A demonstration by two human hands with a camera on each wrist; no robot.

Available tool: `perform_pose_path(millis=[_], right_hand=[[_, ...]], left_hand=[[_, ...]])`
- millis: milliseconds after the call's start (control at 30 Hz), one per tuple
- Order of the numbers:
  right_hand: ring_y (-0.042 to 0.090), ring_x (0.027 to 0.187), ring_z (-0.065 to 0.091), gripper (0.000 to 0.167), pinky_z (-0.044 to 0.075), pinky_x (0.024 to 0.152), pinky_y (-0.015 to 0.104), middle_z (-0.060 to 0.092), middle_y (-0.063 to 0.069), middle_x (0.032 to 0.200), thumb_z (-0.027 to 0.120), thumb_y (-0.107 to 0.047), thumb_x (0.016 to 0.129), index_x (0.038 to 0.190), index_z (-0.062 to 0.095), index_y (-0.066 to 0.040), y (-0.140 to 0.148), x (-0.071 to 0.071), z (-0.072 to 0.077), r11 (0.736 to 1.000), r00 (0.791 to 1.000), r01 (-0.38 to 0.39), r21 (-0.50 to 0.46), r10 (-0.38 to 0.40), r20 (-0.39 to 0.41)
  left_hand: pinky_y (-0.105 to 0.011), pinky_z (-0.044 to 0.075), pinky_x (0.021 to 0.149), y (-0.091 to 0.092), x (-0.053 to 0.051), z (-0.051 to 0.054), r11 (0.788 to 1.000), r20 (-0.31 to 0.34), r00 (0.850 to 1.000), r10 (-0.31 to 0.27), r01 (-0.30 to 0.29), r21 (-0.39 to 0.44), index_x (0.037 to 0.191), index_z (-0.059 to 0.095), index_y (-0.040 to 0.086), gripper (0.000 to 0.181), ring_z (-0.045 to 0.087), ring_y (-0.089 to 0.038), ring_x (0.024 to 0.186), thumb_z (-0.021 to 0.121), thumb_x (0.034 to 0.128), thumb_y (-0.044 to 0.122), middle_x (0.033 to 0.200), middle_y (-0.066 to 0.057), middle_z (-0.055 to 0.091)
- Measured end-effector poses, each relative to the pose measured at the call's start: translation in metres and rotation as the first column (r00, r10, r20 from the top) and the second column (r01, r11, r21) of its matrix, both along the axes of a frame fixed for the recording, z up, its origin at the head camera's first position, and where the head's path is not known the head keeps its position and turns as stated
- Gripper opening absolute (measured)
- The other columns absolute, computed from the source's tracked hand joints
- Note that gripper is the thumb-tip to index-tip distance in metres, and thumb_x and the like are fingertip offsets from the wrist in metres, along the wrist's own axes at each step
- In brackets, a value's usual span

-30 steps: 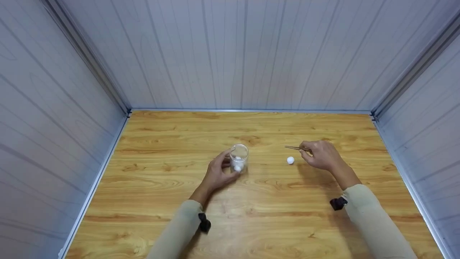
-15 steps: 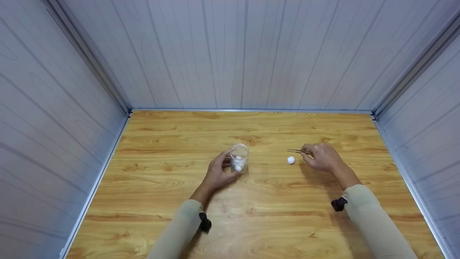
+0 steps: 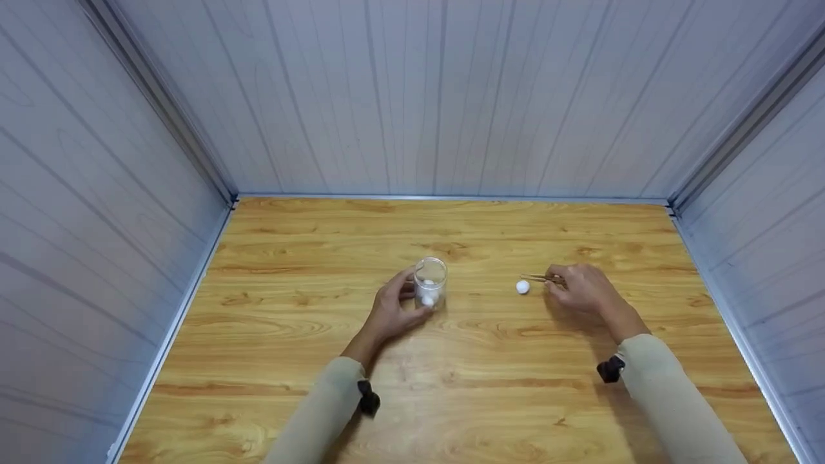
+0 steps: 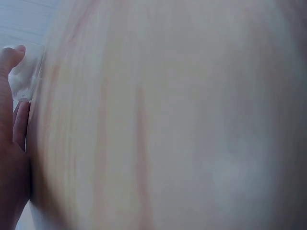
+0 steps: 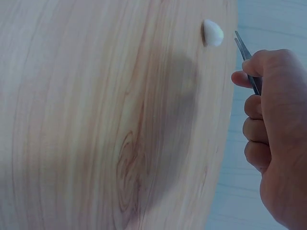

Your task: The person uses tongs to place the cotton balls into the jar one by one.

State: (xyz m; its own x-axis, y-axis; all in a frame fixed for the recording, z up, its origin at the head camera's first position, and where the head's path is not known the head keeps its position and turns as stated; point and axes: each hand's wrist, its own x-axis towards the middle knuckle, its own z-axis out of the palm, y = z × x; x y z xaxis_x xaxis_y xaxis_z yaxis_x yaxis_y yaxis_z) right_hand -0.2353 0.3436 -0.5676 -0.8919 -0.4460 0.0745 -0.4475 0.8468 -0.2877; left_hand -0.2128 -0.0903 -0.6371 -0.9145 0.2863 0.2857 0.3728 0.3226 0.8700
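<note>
In the head view my left hand [image 3: 394, 308] holds a clear glass [image 3: 430, 274] upright on the table, with thumb and fingers round its side. Inside it lie a few white balls [image 3: 428, 298], partly hidden by the glass and my fingers. My right hand [image 3: 583, 288] pinches a pair of metal tweezers [image 3: 541, 278], whose tips point left. Just by those tips a single white ball [image 3: 523, 287], perhaps cotton, rests on the table. In the right wrist view the tweezers [image 5: 244, 50] have their tips slightly apart, with nothing between them, above the white ball [image 5: 212, 33].
The wood-grain table [image 3: 451, 399] is bounded by a pale back panel [image 3: 438, 96] and by side panels at left and right. A metal edge strip [image 3: 451, 198] runs along the back. Each sleeve cuff carries a small black device [image 3: 610, 369].
My right hand has come a little nearer to me and to the right, bringing the tweezer tips down from beyond the loose ball to beside it. The left hand and glass stay nearly still.
</note>
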Motion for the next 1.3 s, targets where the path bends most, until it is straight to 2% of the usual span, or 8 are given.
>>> perform_pose_path(millis=[567, 867, 1000, 1300], right_hand=[[0.013, 0.065, 0.047, 0.019, 0.038, 0.059, 0.029, 0.073, 0.005, 0.081, 0.071, -0.022, 0.107, 0.113, 0.079, -0.006, 0.0033, 0.0034, -0.0077, 0.999, 0.994, 0.032, 0.029, -0.035, 0.106], [0.013, 0.063, 0.042, 0.016, 0.035, 0.058, 0.029, 0.070, 0.004, 0.077, 0.071, -0.020, 0.106, 0.110, 0.079, -0.007, 0.0013, 0.0019, -0.0084, 1.000, 0.995, 0.008, 0.021, -0.010, 0.100], [0.012, 0.063, 0.044, 0.015, 0.037, 0.059, 0.029, 0.076, 0.004, 0.082, 0.072, -0.019, 0.106, 0.110, 0.081, -0.008, 0.0014, 0.0020, -0.0092, 1.000, 0.994, 0.012, 0.015, -0.013, 0.108], [0.012, 0.066, 0.047, 0.013, 0.038, 0.061, 0.028, 0.075, 0.003, 0.085, 0.071, -0.019, 0.108, 0.105, 0.080, -0.011, -0.0006, 0.0029, -0.0078, 1.000, 0.992, 0.015, 0.005, -0.015, 0.124]], left_hand=[[-0.043, 0.071, 0.108, 0.0004, -0.0013, -0.0015, 1.000, -0.006, 1.000, 0.006, -0.006, -0.001, 0.164, 0.054, 0.007, 0.088, 0.077, -0.040, 0.125, 0.096, 0.0869, 0.011, 0.142, -0.026, 0.072], [-0.047, 0.070, 0.109, 0.0007, -0.0001, -0.0021, 1.000, 0.008, 1.000, 0.006, -0.006, 0.005, 0.163, 0.053, 0.004, 0.086, 0.075, -0.044, 0.126, 0.096, 0.0888, 0.013, 0.142, -0.026, 0.071], [-0.049, 0.070, 0.109, 0.0008, -0.0007, -0.0029, 1.000, 0.005, 1.000, 0.009, -0.009, 0.009, 0.162, 0.054, 0.003, 0.085, 0.075, -0.044, 0.126, 0.096, 0.0889, 0.013, 0.141, -0.026, 0.071], [-0.050, 0.070, 0.109, 0.0017, -0.0007, -0.0018, 1.000, 0.011, 1.000, 0.015, -0.015, 0.013, 0.163, 0.055, 0.005, 0.086, 0.075, -0.045, 0.125, 0.096, 0.0877, 0.011, 0.139, -0.027, 0.071]])
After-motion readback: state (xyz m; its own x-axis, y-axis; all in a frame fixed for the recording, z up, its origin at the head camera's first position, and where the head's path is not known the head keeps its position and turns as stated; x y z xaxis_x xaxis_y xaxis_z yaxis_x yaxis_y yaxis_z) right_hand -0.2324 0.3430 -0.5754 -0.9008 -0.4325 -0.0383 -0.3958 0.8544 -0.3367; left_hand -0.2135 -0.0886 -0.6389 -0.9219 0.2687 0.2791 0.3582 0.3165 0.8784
